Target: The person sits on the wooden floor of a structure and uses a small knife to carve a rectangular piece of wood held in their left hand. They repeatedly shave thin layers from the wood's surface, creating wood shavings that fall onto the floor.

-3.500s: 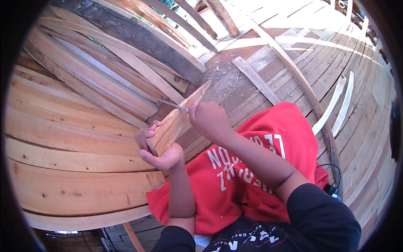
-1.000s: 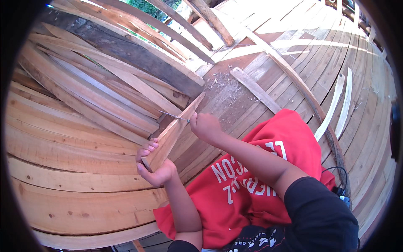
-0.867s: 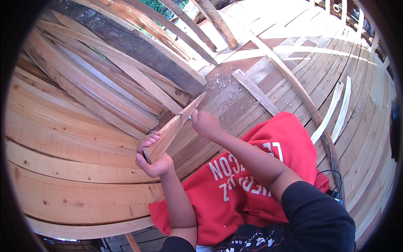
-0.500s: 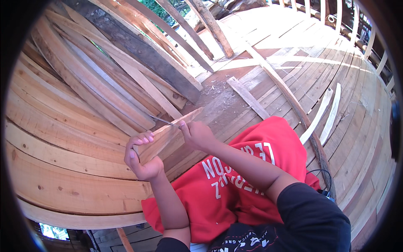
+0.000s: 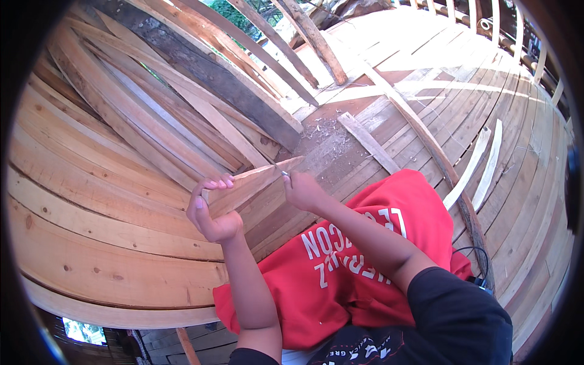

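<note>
A pale piece of wood point(image 5: 248, 186), flat and tapering to a point at its far right end, is held tilted above my lap. My left hand point(image 5: 216, 214) grips its wide end, thumb on the near side and fingers curled over the top edge. Closed around the handle of a thin-bladed knife point(image 5: 277, 166) is my right hand point(image 5: 305, 192). The blade crosses the wood's upper edge close to the pointed end. Most of the handle is hidden in my fist.
Curved planks point(image 5: 115, 243) form a wall on the left, with long boards point(image 5: 182, 97) leaning above. Wood shavings point(image 5: 328, 137) litter the plank floor point(image 5: 511, 201). A short board point(image 5: 368, 143), a long strip point(image 5: 420, 121) and two pale strips point(image 5: 471, 167) lie right. Red cloth point(image 5: 365, 255) covers my lap.
My right hand has slid the knife rightward along the wood's edge, from nearer its middle to close to the pointed end. The left hand keeps its hold, and the view has shifted slightly.
</note>
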Demonstrator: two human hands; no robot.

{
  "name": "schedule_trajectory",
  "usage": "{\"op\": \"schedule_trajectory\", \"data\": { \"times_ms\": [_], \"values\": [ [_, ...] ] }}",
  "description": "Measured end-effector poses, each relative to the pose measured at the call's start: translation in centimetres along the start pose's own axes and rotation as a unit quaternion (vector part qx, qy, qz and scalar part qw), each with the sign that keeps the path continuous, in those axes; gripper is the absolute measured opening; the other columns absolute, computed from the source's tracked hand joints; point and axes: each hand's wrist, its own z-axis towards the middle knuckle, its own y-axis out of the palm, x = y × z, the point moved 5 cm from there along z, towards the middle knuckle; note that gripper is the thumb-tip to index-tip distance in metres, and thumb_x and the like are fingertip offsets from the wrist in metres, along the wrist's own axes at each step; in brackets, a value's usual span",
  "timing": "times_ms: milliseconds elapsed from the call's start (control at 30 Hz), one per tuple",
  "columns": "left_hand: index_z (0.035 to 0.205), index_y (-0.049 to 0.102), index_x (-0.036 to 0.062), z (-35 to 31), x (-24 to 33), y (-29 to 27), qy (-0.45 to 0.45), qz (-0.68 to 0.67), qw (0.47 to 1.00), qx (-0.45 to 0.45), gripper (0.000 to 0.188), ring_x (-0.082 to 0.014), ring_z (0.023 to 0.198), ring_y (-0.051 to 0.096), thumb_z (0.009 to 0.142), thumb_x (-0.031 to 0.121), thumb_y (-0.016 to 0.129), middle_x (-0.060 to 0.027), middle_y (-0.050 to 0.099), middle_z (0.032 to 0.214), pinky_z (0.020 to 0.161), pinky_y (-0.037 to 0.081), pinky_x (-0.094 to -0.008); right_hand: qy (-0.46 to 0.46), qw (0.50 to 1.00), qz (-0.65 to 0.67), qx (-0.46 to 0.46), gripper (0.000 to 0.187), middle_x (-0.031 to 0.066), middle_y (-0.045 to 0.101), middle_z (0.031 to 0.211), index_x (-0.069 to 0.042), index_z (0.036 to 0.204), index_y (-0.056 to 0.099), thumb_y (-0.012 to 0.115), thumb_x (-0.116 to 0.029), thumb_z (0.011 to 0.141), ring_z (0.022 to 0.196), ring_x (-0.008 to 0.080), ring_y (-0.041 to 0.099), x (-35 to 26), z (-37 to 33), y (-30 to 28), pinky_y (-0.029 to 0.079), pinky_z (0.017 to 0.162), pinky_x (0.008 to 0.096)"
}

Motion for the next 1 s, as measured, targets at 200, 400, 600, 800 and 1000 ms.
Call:
{"op": "schedule_trajectory", "data": {
  "times_ms": [200, 400, 600, 800, 1000],
  "values": [
    [0.088, 0.057, -0.0046, 1.3, -1.1, 1.4, -0.014, -0.005, 1.000, 0.024, 0.036, -0.0268, 0.071, 0.053, 0.086, 0.026, 0.040, -0.0167, 0.056, 0.076, 0.074, 0.047, -0.0439, 0.062, 0.998, -0.003, 0.009, 0.043, 0.0290, 0.064, 0.081, 0.006, 0.084, 0.062, 0.041, -0.029, 0.099, 0.081, 0.0473, 0.061, 4.0, 1.0, -0.7, 0.047, 0.075, 0.0546],
    [0.088, 0.056, -0.0021, 1.2, -1.4, -1.0, -0.011, 0.027, 0.999, 0.030, 0.036, -0.0252, 0.072, 0.053, 0.086, 0.029, 0.039, -0.0143, 0.055, 0.076, 0.075, 0.047, -0.0433, -0.030, 0.998, 0.041, -0.030, 0.042, 0.0290, 0.063, 0.082, 0.006, 0.084, 0.062, 0.043, -0.028, 0.098, 0.081, 0.0462, 0.062, -3.6, 0.7, -0.7, 0.047, 0.073, 0.0546],
    [0.087, 0.054, 0.0019, 1.5, -1.4, -1.6, -0.018, 0.000, 0.994, 0.104, 0.033, -0.0236, 0.074, 0.052, 0.087, 0.031, 0.039, -0.0098, 0.051, 0.077, 0.077, 0.045, -0.0420, 0.018, 0.998, 0.064, -0.021, 0.043, 0.0290, 0.063, 0.078, 0.007, 0.083, 0.062, 0.044, -0.030, 0.098, 0.078, 0.0478, 0.061, 1.8, 3.1, 1.4, 0.047, 0.074, 0.0542],
    [0.089, 0.052, 0.0052, 0.3, -0.8, -4.3, -0.017, -0.005, 0.990, 0.138, 0.031, -0.0220, 0.077, 0.048, 0.085, 0.034, 0.041, -0.0073, 0.048, 0.080, 0.082, 0.043, -0.0399, -0.038, 0.997, 0.053, -0.038, 0.045, 0.0283, 0.060, 0.071, 0.007, 0.080, 0.059, 0.043, -0.031, 0.099, 0.072, 0.0490, 0.059, -4.4, 1.7, 2.5, 0.046, 0.069, 0.0543],
    [0.090, 0.051, 0.0047, 1.2, -0.9, -4.1, -0.004, -0.003, 0.984, 0.180, 0.030, -0.0218, 0.078, 0.049, 0.086, 0.033, 0.041, -0.0080, 0.048, 0.081, 0.082, 0.042, -0.0389, 0.079, 0.996, 0.023, -0.042, 0.044, 0.0294, 0.061, 0.072, 0.006, 0.081, 0.061, 0.043, -0.030, 0.098, 0.075, 0.0485, 0.060, 6.4, 4.6, 3.7, 0.046, 0.071, 0.0547]
  ]
}}
